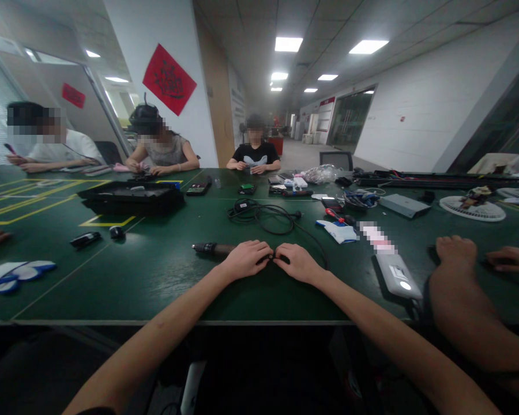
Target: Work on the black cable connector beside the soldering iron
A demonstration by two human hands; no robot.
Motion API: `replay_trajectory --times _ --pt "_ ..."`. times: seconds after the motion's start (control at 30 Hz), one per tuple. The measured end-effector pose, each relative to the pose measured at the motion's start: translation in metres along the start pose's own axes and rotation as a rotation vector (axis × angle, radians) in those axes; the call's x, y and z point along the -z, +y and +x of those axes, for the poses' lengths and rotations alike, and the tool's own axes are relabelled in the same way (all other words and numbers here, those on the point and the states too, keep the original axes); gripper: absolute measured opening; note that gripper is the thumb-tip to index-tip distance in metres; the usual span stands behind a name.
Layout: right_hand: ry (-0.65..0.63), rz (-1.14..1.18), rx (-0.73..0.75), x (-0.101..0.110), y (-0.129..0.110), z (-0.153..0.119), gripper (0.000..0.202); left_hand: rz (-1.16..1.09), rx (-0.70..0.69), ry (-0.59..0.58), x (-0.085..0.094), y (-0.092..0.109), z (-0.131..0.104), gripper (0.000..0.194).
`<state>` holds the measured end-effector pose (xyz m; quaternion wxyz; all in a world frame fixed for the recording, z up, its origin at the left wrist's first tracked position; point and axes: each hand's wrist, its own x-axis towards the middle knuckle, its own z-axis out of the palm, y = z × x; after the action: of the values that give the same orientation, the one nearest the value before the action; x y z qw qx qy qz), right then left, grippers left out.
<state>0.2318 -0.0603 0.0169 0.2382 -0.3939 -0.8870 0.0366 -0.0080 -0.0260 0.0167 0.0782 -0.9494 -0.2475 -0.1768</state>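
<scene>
A dark cylindrical tool (216, 248) with a ribbed black end lies on the green table (155, 294), pointing left. My left hand (249, 259) is wrapped round its right end. Close beside it, my right hand (297, 262) has its fingers pressed together on a small black part at the tool's end, where a black cable seems to lead off. The fingers of both hands nearly meet there, and they hide most of that part. A coiled black cable (270, 218) lies just beyond my hands.
Blue-and-white gloves (339, 230) and a white power bank-like box (395, 274) lie to the right. A co-worker's arm (458, 288) rests at the right edge. A black tray (132, 197) stands at the back left. Three people sit across the table.
</scene>
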Motion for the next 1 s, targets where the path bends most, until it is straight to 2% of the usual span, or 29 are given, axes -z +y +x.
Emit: replay_trajectory --times 0.17,0.33,0.5,1.0 --pt "-0.006 0.003 -0.002 0.0006 -0.0001 -0.0001 0.008 -0.003 0.041 0.001 -0.0020 -0.0011 -0.0002 0.018" --pt "-0.003 0.005 -0.003 0.0014 -0.0006 0.0002 0.009 0.013 -0.007 -0.011 0.0014 0.0009 -0.0002 0.020" --pt "-0.005 0.008 -0.003 0.0019 -0.0010 -0.0001 0.009 -0.004 0.037 -0.002 0.0024 0.0022 0.0003 0.018" --pt "0.001 -0.003 -0.003 0.0001 0.0001 -0.0001 0.009 -0.002 0.025 -0.003 0.0024 0.0021 0.0006 0.015"
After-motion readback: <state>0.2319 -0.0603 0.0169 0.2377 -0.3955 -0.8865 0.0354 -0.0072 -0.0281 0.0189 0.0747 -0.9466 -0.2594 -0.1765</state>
